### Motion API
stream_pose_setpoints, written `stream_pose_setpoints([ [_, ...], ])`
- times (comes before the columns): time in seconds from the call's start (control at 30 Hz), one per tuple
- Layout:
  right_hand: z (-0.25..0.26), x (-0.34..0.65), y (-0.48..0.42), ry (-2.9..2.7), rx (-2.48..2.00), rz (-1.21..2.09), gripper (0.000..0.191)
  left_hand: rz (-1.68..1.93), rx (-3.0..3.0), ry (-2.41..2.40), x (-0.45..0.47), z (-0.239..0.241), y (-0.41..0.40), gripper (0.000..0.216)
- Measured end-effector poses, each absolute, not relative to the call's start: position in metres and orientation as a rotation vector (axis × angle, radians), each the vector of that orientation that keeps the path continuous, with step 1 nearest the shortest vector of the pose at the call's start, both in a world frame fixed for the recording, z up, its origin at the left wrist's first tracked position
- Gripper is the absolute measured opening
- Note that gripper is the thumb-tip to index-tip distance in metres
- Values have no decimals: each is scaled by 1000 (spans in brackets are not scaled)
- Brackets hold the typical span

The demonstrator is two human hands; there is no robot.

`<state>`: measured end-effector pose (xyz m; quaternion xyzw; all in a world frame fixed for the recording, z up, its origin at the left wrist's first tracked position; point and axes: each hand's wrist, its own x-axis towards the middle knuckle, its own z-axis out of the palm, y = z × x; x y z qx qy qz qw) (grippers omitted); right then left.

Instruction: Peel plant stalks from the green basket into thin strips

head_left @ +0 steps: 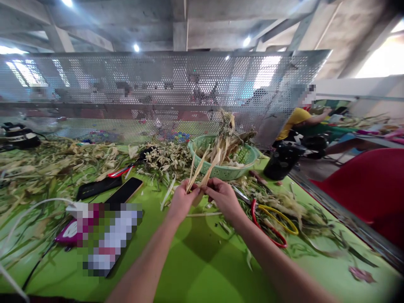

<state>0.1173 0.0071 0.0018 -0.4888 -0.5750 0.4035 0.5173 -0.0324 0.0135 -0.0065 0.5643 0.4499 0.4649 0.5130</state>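
Observation:
My left hand (182, 201) and my right hand (221, 194) meet over the green table, thumbs and fingertips pinched close together. Between them are pale dried strips that look like corn husk (212, 167), their ends pointing up and away from me. Both hands are closed on these strips. Just beyond them sits a green plastic basket (221, 171) holding more dried husk, with a tall bundle (225, 143) sticking up from it. A pair of scissors (254, 212) with red and yellow handles lies beside my right wrist, partly among scraps.
Husk scraps (47, 164) spread over the left and back. Two phones, one dark (97, 187) and another (124, 195), lie left near a purple power strip (70, 232) with cables. A black container (280, 162), red chair (369, 185) and seated person (292, 122) are right; a perforated screen (158, 92) stands behind.

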Motion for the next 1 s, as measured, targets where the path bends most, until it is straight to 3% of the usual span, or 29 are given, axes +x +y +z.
stream_pose_setpoints([
  [0.63, -10, 121, 13, -1490, -1247, 868, 14, 1086, 1499, 1204, -30, -4, 8, 15],
  [1.0, -8, 113, 8, -1428, -1190, 840, 8, 1283, 1978, 1292, -25, -14, 1, 9],
])
